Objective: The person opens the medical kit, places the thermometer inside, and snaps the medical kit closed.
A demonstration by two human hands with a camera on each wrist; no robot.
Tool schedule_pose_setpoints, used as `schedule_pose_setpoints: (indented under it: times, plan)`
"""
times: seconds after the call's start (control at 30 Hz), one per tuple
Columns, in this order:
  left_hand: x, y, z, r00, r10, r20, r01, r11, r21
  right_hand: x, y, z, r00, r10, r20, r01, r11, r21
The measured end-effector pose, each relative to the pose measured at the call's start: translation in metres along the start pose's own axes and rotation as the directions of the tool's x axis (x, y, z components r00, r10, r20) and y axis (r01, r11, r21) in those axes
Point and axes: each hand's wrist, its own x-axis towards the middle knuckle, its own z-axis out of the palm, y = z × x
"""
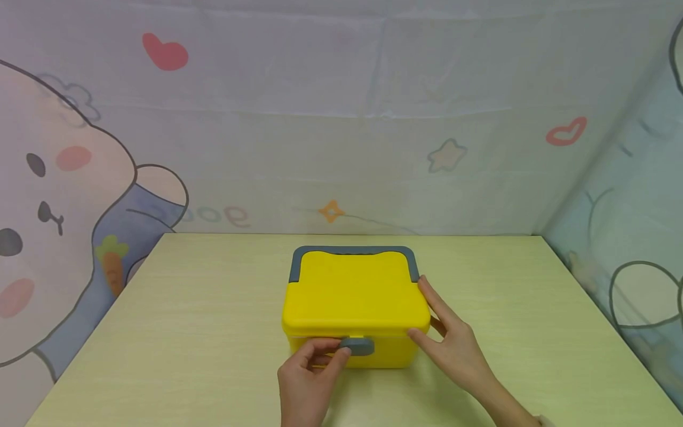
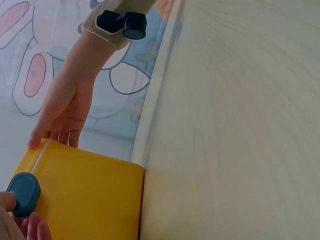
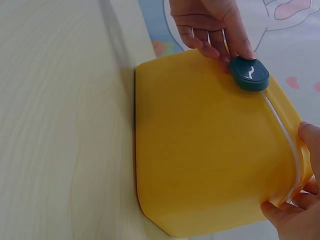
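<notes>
A yellow box [image 1: 355, 296] with a lid stands on the table. A grey handle [image 1: 354, 249] lies folded along the lid's back edge. At the middle of the front is a dark grey-green latch [image 3: 249, 74]. My left hand [image 1: 309, 379] has its thumb and index finger at the latch's left end, pinching it. My right hand [image 1: 453, 350] holds the box's right side near the front corner. Its thumb lies at the front lid rim and the index finger stretches back along the lid's edge; other fingers [image 3: 273, 210] touch the side just below the rim.
The pale wooden table [image 1: 187, 332] runs back to a printed cloth [image 1: 320, 118] hung as a wall behind and at both sides. A dark camera on a band [image 2: 131, 25] sits on the right wrist.
</notes>
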Motion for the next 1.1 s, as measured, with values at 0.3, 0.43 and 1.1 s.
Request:
schedule_pose_setpoints:
  times: [0.3,0.43,1.1]
  plan:
    - [0.002,0.0008,-0.0007,1.0,-0.025,0.006,0.025,0.999,-0.03,0.0008,-0.0012,0.0003,1.0,0.003,-0.002,-0.003,1.0,0.004]
    - [0.0023,0.0011,-0.0007,1.0,-0.023,0.009,0.024,0.998,-0.057,0.0012,-0.0015,0.0004,1.0,0.003,-0.003,-0.003,1.0,-0.002]
    - [0.0028,-0.0038,-0.0018,0.999,0.02,0.025,-0.021,0.999,0.032,0.0002,0.0012,0.0008,1.0,0.01,-0.008,-0.01,1.0,-0.011]
